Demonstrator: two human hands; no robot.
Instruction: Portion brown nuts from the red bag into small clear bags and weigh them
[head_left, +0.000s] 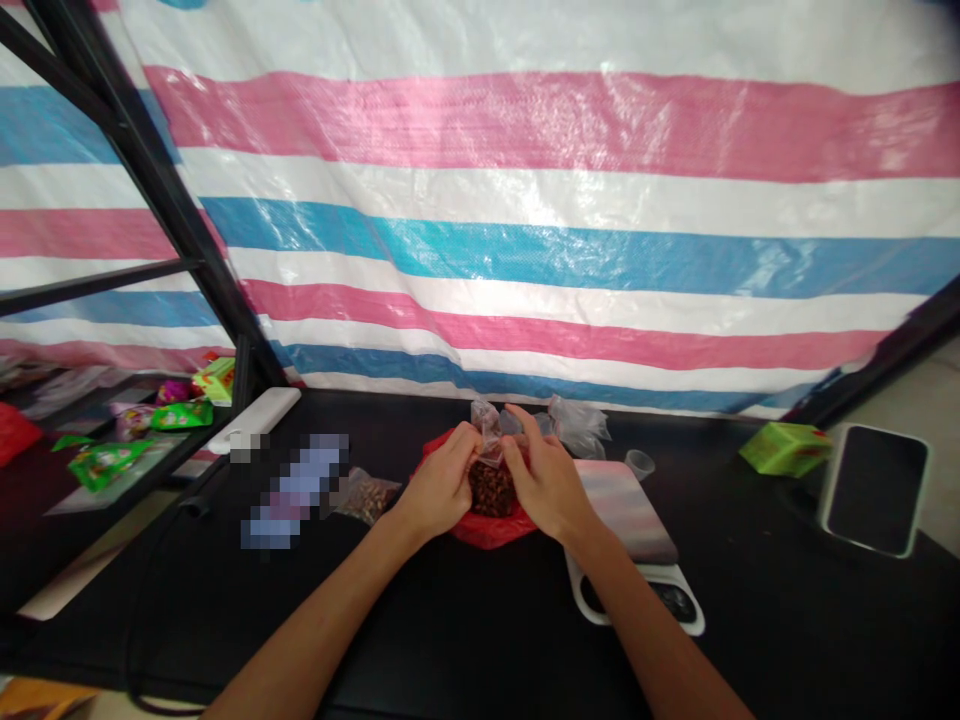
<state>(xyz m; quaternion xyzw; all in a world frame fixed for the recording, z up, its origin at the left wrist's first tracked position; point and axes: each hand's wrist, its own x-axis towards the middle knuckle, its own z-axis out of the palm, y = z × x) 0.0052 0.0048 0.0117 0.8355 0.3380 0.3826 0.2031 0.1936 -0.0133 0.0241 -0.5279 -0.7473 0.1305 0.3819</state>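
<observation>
A small clear plastic bag [491, 485] filled with dark red-brown dried bits stands on a red plastic bag [487, 528] on the black table. My left hand [442, 485] pinches the clear bag's neck from the left. From the right, my right hand [547, 485] grips the same neck, fingers closed on the twisted plastic top [487, 418].
A kitchen scale [634, 530] lies under my right forearm, a small clear cup [640, 463] behind it. Another filled clear bag [366, 495] lies to the left. A green box [786, 447] and a phone [874, 488] sit right. Snack packets [109, 460] lie far left. A striped tarp hangs behind.
</observation>
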